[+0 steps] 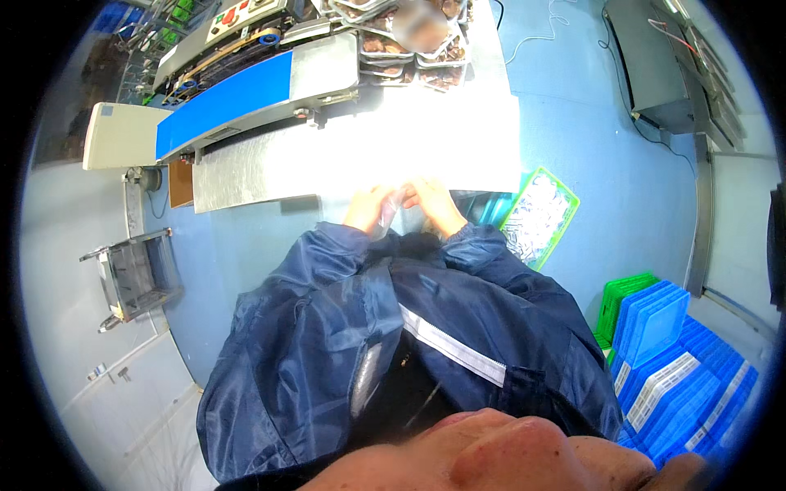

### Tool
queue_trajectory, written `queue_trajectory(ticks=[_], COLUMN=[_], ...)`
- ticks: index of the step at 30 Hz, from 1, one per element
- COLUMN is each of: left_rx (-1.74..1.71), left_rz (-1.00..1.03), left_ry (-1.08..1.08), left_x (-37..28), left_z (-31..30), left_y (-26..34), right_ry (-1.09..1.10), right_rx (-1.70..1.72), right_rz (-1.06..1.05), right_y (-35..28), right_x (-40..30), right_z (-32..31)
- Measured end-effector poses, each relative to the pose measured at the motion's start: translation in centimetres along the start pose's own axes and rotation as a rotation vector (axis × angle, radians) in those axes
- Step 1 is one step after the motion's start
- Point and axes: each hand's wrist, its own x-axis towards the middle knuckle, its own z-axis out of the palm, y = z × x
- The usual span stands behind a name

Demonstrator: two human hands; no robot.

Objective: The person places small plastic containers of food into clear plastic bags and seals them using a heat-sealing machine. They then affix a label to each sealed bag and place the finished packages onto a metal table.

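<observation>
My left hand (366,207) is at the near edge of a brightly lit metal table (258,175), in front of my body. A piece of clear plastic (387,216), perhaps a bag or film, hangs from its fingers. Close beside it, my right hand (435,204) has bent fingers that reach towards the same plastic. Glare washes out the fingertips, so I cannot tell whether the right fingers grip it. Across the table, film-wrapped trays of brown food pieces (384,46) are stacked in several layers.
A conveyor with a blue belt (227,101) runs along the table's far left, before a machine with buttons (230,18). A green crate (568,215) of small white packets stands below the table's right end. Blue crates (675,380) are stacked at right. A metal cart (138,273) stands left.
</observation>
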Motion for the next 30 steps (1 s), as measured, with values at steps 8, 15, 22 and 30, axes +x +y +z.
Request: queue_trajectory(ticks=[8, 15, 22, 30], left_rx=[0.777, 0.582, 0.779, 0.923], left_rz=[0.514, 0.526, 0.706, 1.107], left_ry=[0.119, -0.032, 0.078, -0.060], left_x=[-1.7, 1.2, 0.4, -5.5], left_z=[2.1, 5.0, 8.1, 7.3], left_y=[3.3, 2.2, 2.7, 7.4], right_ry=[0.192, 0.360, 0.230, 0.093], right_rx=[-0.618, -0.741, -0.037, 0.508], right_rz=[-0.257, -0.626, -0.260, -0.112], right_y=[-5.4, -5.3, -2.5, -7.3], right_x=[-0.5, -5.9, -5.9, 0.4], right_z=[1.9, 4.4, 0.4, 1.9])
